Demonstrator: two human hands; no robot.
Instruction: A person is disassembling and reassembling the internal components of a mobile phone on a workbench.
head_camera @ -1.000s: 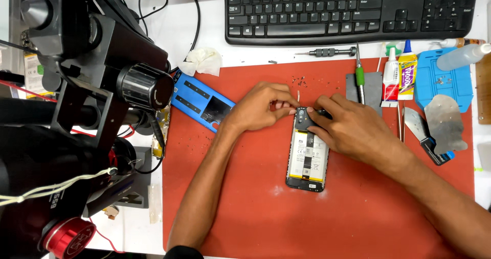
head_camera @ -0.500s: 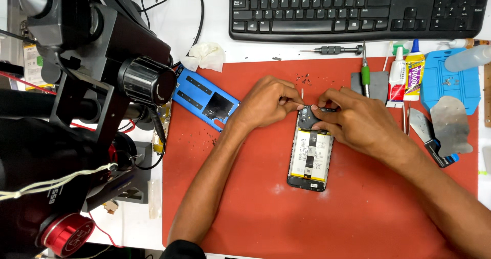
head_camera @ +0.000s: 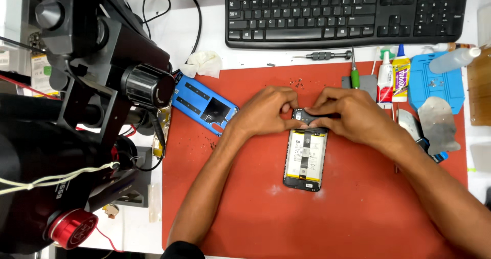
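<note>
An opened smartphone (head_camera: 305, 159) lies back-side up on the red work mat (head_camera: 255, 208), its battery exposed. My left hand (head_camera: 267, 108) and my right hand (head_camera: 348, 113) both rest at the phone's upper end, fingertips pinching a dark cover piece (head_camera: 307, 116) over the top of the phone. The fingers hide most of that piece. No tool shows in either hand.
A blue phone back cover (head_camera: 204, 105) lies left of my hands. A black microscope (head_camera: 76, 110) fills the left side. A keyboard (head_camera: 348, 13) sits at the back. A screwdriver (head_camera: 316, 56), glue tubes (head_camera: 394, 77), a blue tray (head_camera: 434, 82) and metal pieces (head_camera: 437, 123) lie to the right.
Both hands have closed in over the phone's top end, fingertips now meeting on the dark cover piece. The view has shifted slightly.
</note>
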